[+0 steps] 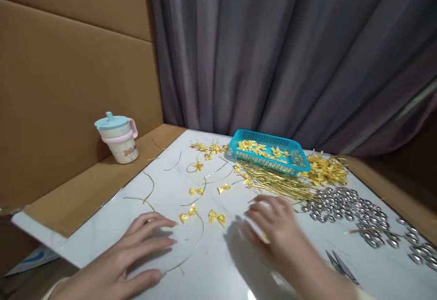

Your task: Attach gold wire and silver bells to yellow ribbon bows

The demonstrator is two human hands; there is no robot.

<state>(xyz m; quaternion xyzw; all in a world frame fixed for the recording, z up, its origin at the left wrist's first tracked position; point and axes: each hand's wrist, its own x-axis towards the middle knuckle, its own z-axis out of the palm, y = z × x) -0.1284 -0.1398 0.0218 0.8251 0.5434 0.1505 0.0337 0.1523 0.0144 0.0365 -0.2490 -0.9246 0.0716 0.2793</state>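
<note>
A single head-worn view looks forward and down across the white bench [218, 263] from its near edge, close enough that the person's own hands fill the bottom of the frame. It faces the far edge, where a grey curtain [290, 54] hangs, with a cardboard wall [68, 72] along the left edge. The near left corner and right edge of the bench show; the near right corner is cut off.

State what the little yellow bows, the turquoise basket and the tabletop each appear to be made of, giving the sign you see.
Yellow bows: probably satin ribbon, from their soft sheen. Turquoise basket: likely moulded plastic, with uniform colour and perforated walls. Tabletop: glossy white with faint grey veining, marble-look; real stone or laminate cannot be told.
</note>
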